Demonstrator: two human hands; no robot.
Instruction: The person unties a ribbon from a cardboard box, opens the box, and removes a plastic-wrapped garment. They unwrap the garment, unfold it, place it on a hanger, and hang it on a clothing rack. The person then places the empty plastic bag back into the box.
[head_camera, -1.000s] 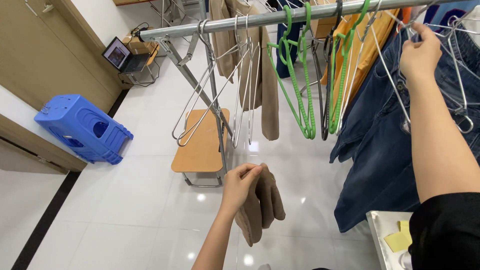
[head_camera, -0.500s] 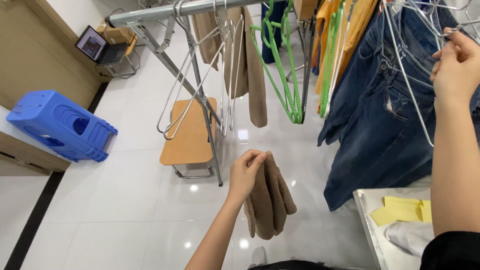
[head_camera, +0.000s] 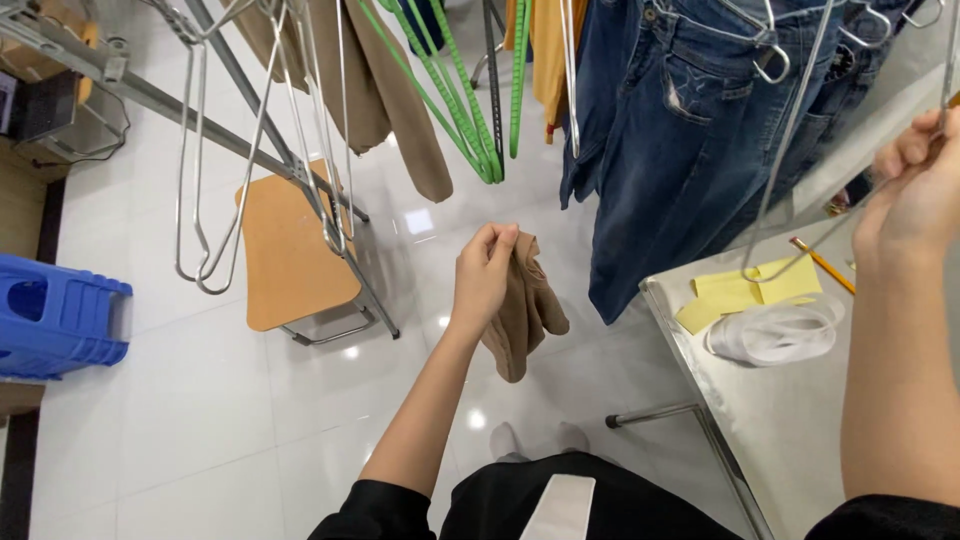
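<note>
In front of us, over the glossy white floor (head_camera: 200, 400), hangs a small bunch of tan cloth (head_camera: 522, 305), perhaps a folded garment or a pair of socks; we cannot tell which, since its top is hidden inside our left hand (head_camera: 484, 272). That hand is closed, fingers curled over the cloth's upper edge and pinching it, so the rest dangles free. Our right hand (head_camera: 915, 195), partly cut off at the frame's edge, is closed around the wire of a metal hanger (head_camera: 800, 150), whose hook runs out of view above. Just beyond are blue jeans (head_camera: 665, 130) on the rack, green hangers (head_camera: 450, 100), a tan garment (head_camera: 390, 110) and empty metal hangers (head_camera: 260, 150). Lower right, a steel table (head_camera: 800, 420) carries yellow paper (head_camera: 750, 290), a pencil (head_camera: 822, 265) and white tape (head_camera: 775, 330). A wooden chair (head_camera: 290, 250) and blue stool (head_camera: 60, 315) stand left.
</note>
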